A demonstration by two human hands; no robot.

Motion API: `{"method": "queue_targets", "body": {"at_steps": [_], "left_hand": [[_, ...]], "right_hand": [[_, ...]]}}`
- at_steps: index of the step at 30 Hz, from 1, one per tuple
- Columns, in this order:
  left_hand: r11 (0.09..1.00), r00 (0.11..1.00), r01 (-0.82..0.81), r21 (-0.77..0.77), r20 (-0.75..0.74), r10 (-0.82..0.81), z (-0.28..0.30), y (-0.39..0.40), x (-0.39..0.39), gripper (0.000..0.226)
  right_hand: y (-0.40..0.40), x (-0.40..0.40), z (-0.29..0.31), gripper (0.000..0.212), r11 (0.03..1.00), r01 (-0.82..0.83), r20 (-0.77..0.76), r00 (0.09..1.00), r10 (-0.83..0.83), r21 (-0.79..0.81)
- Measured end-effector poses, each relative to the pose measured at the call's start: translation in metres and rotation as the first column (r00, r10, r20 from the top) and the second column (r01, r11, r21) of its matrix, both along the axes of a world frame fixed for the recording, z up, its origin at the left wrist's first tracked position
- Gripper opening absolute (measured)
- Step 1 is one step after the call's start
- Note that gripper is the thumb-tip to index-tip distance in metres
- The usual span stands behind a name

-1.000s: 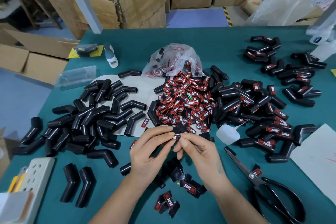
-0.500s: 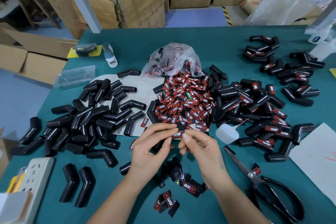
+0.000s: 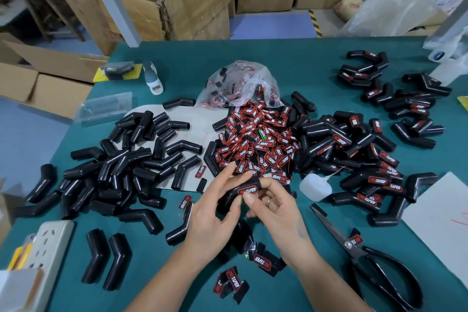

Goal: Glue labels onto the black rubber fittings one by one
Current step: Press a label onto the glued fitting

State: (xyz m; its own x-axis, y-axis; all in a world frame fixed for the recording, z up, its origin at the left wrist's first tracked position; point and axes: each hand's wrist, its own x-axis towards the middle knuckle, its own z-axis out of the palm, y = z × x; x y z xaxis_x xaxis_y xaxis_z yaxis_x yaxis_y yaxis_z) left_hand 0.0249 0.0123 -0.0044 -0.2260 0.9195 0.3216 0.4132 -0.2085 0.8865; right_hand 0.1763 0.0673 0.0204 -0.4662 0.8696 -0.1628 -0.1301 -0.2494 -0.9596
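Between my hands, above the green table, is a bent black rubber fitting [image 3: 228,197] with a red-and-black label [image 3: 249,190] on its upper side. My left hand [image 3: 215,213] grips the fitting from the left, thumb near the label. My right hand [image 3: 273,206] holds its right end, thumb pressing at the label's edge. A heap of loose labels [image 3: 258,144] lies just beyond. Plain fittings [image 3: 121,167] are piled to the left, labelled ones [image 3: 364,159] to the right. A small white glue bottle [image 3: 315,186] lies right of my hands.
Black scissors [image 3: 367,258] lie at the near right. A white power strip [image 3: 43,253] sits at the near left. A clear bag of labels [image 3: 243,83] is behind the heap. White paper [image 3: 440,215] lies far right. Cardboard boxes [image 3: 177,5] stand beyond the table.
My hands have turned the fitting so the label faces up and shows in full. The left fingers have spread, and the right thumb has slid along the label.
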Motion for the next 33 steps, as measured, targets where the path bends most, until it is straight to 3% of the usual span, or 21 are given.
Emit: {"method": "queue_targets", "body": {"at_steps": [17, 21, 26, 33], "left_hand": [[1.0, 0.999, 0.019, -0.01, 0.028, -0.018, 0.0007, 0.0, 0.0022, 0.064], [0.998, 0.996, 0.022, -0.054, 0.082, -0.018, 0.0016, 0.0, 0.0017, 0.056], [0.992, 0.959, 0.029, -0.119, 0.283, 0.006, 0.0036, 0.0029, 0.0037, 0.04], [0.98, 0.958, 0.076, -0.181, 0.285, -0.021, 0.0072, 0.0053, 0.0011, 0.039]], "right_hand": [[0.001, 0.0021, -0.0037, 0.009, 0.998, 0.039, 0.046, 0.998, -0.041, 0.04], [0.0014, 0.0013, -0.0048, 0.015, 0.997, 0.059, 0.043, 0.997, -0.061, 0.053], [-0.0006, -0.0003, -0.0079, 0.017, 0.994, 0.044, 0.07, 0.996, -0.051, 0.096], [0.0012, -0.0017, -0.0073, 0.017, 0.985, 0.028, 0.134, 0.99, -0.051, 0.169]]}}
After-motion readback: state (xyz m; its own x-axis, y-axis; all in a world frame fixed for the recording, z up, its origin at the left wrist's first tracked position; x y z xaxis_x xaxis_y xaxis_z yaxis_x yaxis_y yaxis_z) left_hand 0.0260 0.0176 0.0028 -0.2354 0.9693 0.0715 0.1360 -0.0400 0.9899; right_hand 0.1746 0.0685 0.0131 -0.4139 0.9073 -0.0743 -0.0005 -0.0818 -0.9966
